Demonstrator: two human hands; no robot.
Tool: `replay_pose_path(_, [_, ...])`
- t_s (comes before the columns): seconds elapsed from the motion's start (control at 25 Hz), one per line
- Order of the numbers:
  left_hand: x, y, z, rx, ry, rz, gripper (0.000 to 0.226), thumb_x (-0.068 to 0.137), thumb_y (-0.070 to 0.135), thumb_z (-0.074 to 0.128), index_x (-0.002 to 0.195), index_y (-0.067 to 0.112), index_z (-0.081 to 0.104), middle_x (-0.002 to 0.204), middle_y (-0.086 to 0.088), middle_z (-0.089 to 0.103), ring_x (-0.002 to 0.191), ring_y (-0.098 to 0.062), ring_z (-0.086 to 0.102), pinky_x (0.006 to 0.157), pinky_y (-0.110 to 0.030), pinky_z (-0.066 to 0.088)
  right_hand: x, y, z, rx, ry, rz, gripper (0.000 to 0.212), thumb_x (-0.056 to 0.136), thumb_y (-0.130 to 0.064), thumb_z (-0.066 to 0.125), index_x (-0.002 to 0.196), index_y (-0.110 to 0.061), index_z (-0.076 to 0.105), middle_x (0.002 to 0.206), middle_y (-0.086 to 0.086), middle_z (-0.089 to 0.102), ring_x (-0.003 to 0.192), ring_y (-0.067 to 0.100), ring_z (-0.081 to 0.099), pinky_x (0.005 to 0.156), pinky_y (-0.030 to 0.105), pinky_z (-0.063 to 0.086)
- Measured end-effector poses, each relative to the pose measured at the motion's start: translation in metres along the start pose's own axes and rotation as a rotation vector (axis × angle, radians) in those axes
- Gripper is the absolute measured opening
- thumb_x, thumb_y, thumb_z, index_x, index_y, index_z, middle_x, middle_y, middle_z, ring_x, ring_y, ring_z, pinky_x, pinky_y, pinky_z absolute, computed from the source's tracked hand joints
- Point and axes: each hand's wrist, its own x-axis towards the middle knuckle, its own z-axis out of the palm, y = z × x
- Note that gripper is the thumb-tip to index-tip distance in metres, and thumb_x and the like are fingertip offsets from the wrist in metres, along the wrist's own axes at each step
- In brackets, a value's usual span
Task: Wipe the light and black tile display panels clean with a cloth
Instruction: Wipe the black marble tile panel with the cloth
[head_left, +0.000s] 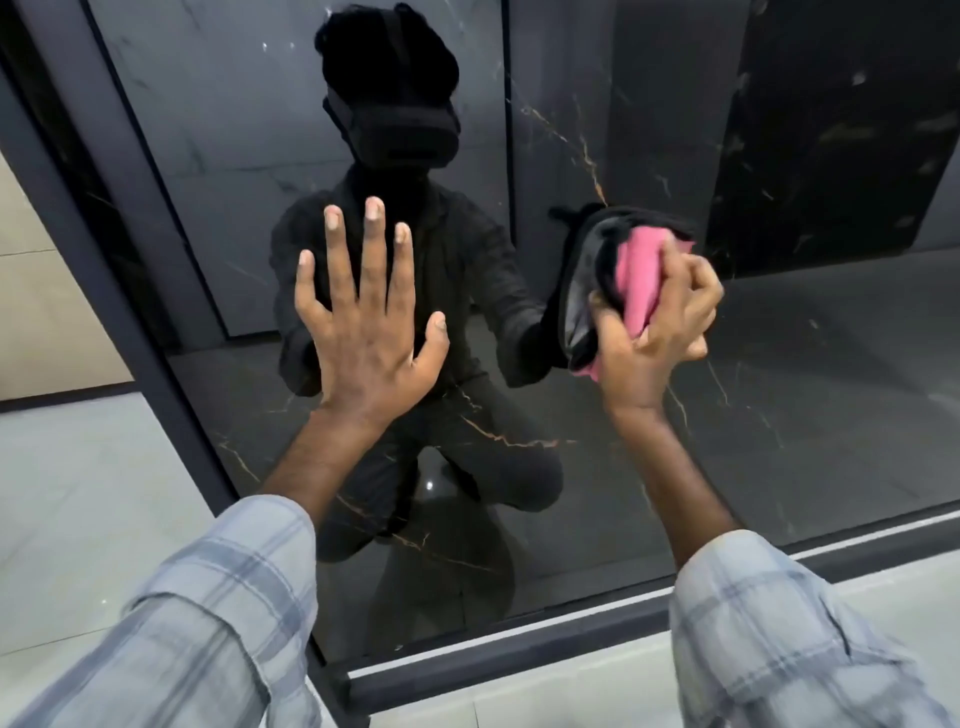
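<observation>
**Fingerprints are the risk on the black panel (753, 405)**

Upright and glossy, with thin gold veins, the black panel fills most of what I can see. It sits in a dark frame (156, 332) and mirrors the crouching person. A pale wall surface (31, 291) shows at the far left, beyond the frame.

The left hand (363, 322) lies flat on the panel left of centre, fingers straight and spread, holding nothing. To its right, the right hand (660, 332) has its fingers curled tightly round a bunched pink cloth (638, 280), which it presses against the panel at about mid-height.

My worry is the bare left palm. Skin on a surface this shiny is likely to leave a smear that will need wiping again. The cloth is also wadded small, so it could miss strips, or the knuckles could touch the gloss. No bucket, bottle or other container is in sight.
</observation>
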Motion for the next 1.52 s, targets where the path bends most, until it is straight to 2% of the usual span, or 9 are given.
replay_pose_path(0.04, [-0.001, 0.0, 0.0, -0.001, -0.001, 0.0, 0.081, 0.098, 0.045, 0.05, 0.163, 0.004, 0.025, 0.17, -0.023, 0.02, 0.156, -0.047, 0.012, 0.123, -0.062, 0.008, -0.003, -0.019, 0.006, -0.029, 0.034, 0.089, 0.082, 0.068, -0.032, 0.071, 0.147, -0.023, 0.05, 0.14, 0.007, 0.044, 0.12, 0.024, 0.043, 0.097, 0.05, 0.035])
replay_pose_path(0.2, [-0.001, -0.001, -0.001, -0.052, 0.006, 0.026, 0.082, 0.095, 0.043, 0.056, 0.163, 0.005, 0.028, 0.17, -0.022, 0.021, 0.157, -0.046, 0.012, 0.123, -0.062, 0.01, 0.009, -0.022, 0.006, -0.237, -0.279, -0.875, 0.073, 0.07, -0.041, 0.069, 0.141, -0.025, 0.06, 0.137, 0.001, 0.046, 0.115, 0.03, 0.054, 0.087, 0.051, 0.03])
replay_pose_path(0.36, [0.007, 0.0, -0.019, -0.277, 0.077, -0.026, 0.073, 0.089, 0.034, 0.062, 0.156, 0.013, 0.044, 0.168, -0.014, 0.031, 0.157, -0.037, 0.02, 0.119, -0.059, 0.016, 0.045, -0.046, 0.007, 0.039, 0.057, -0.006, 0.076, 0.065, -0.032, 0.071, 0.14, -0.024, 0.059, 0.133, 0.001, 0.047, 0.118, 0.025, 0.048, 0.097, 0.051, 0.038])
replay_pose_path(0.52, [0.073, -0.027, -0.042, -0.242, 0.162, 0.02, 0.073, 0.093, 0.04, 0.056, 0.159, 0.012, 0.04, 0.168, -0.015, 0.029, 0.155, -0.032, 0.024, 0.114, -0.051, 0.021, 0.053, -0.049, 0.01, -0.229, -0.226, -0.819, 0.084, 0.063, -0.036, 0.073, 0.143, -0.025, 0.053, 0.139, 0.007, 0.05, 0.12, 0.028, 0.048, 0.089, 0.047, 0.03])
replay_pose_path(0.72, [0.1, -0.027, -0.029, 0.012, 0.082, 0.058, 0.082, 0.098, 0.047, 0.045, 0.165, 0.006, 0.02, 0.172, -0.019, 0.015, 0.159, -0.041, 0.014, 0.121, -0.057, 0.018, 0.098, -0.081, 0.012, -0.109, 0.065, -0.123, 0.077, 0.069, -0.036, 0.066, 0.142, -0.025, 0.049, 0.139, 0.007, 0.044, 0.12, 0.025, 0.041, 0.096, 0.048, 0.032])
replay_pose_path(0.88, [0.098, -0.029, -0.029, 0.021, 0.088, 0.061, 0.082, 0.099, 0.046, 0.047, 0.165, 0.005, 0.021, 0.172, -0.019, 0.014, 0.16, -0.04, 0.012, 0.123, -0.054, 0.015, 0.103, -0.091, 0.021, -0.28, -0.201, -1.041, 0.077, 0.069, -0.041, 0.067, 0.142, -0.022, 0.055, 0.137, 0.012, 0.054, 0.117, 0.03, 0.051, 0.087, 0.049, 0.031])
replay_pose_path(1.08, [0.097, -0.029, -0.028, 0.007, 0.087, 0.067, 0.082, 0.099, 0.048, 0.047, 0.165, 0.006, 0.021, 0.173, -0.017, 0.012, 0.16, -0.038, 0.01, 0.125, -0.053, 0.015, 0.127, -0.119, 0.028, -0.08, 0.14, -0.186, 0.077, 0.072, -0.039, 0.071, 0.145, -0.025, 0.052, 0.137, 0.005, 0.047, 0.119, 0.024, 0.045, 0.096, 0.043, 0.03])
replay_pose_path(1.24, [0.096, -0.029, -0.028, -0.027, 0.111, 0.081, 0.083, 0.097, 0.046, 0.05, 0.164, 0.005, 0.024, 0.173, -0.018, 0.014, 0.16, -0.038, 0.01, 0.125, -0.055, 0.017, 0.13, -0.129, 0.031, -0.277, -0.062, -0.8, 0.08, 0.067, -0.039, 0.068, 0.144, -0.023, 0.053, 0.139, 0.009, 0.05, 0.12, 0.027, 0.048, 0.087, 0.044, 0.028])
replay_pose_path(1.52, [0.095, -0.031, -0.023, -0.102, 0.192, 0.101, 0.082, 0.094, 0.046, 0.054, 0.16, 0.003, 0.034, 0.172, -0.018, 0.019, 0.16, -0.035, 0.014, 0.126, -0.052, 0.01, 0.149, -0.145, 0.031, -0.184, 0.105, -0.328, 0.079, 0.077, -0.044, 0.065, 0.151, -0.024, 0.045, 0.139, 0.008, 0.042, 0.122, 0.026, 0.043, 0.093, 0.039, 0.029])
